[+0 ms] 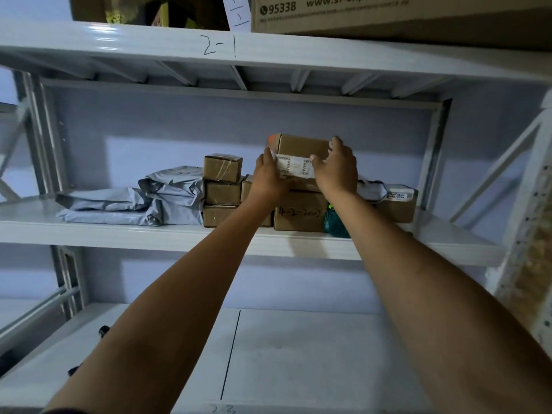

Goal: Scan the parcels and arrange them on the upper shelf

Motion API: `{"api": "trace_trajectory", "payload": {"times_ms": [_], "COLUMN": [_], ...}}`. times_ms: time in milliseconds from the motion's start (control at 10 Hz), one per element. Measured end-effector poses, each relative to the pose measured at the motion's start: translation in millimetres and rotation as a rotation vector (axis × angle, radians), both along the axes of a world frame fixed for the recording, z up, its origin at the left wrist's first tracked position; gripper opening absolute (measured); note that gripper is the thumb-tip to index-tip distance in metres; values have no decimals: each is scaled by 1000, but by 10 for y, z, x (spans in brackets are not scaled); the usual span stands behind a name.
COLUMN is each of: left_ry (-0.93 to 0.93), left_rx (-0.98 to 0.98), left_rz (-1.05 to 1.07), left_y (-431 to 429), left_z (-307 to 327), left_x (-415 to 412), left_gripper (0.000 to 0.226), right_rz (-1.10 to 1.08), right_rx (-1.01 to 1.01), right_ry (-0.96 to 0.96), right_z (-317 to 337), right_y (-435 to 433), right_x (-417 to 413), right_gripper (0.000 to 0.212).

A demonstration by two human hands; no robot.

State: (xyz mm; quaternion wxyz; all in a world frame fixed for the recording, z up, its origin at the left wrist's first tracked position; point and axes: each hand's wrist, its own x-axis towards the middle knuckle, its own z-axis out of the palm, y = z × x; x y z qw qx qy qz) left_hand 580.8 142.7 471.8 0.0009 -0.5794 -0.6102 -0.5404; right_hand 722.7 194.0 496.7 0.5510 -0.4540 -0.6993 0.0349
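A small brown cardboard parcel (301,147) with white printed tape and an orange mark sits on top of a brown box marked in pen (298,215) on the upper shelf (149,234). My left hand (268,177) grips the parcel's left side. My right hand (337,168) grips its right side, fingers curled over the top edge. Both arms reach up from below.
Grey plastic mailer bags (143,198) lie at the left of the shelf. Three small brown boxes (222,189) are stacked beside them. A box with a white label (397,201) and a green item (336,222) sit at the right. A large carton (388,13) stands on the shelf above.
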Motion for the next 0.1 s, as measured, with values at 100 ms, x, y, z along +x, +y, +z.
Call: {"api": "trace_trajectory", "payload": {"times_ms": [100], "left_ry": [79], "left_rx": [22], "left_rz": [65], "left_y": [-228], "left_z": [-72], "left_x": [66], "left_gripper": [91], "right_rz": [-45], "right_rx": [73], "right_ry": [-90], "right_z": [-185], "right_y": [-105], "right_x": [114], "right_gripper": [59]}}
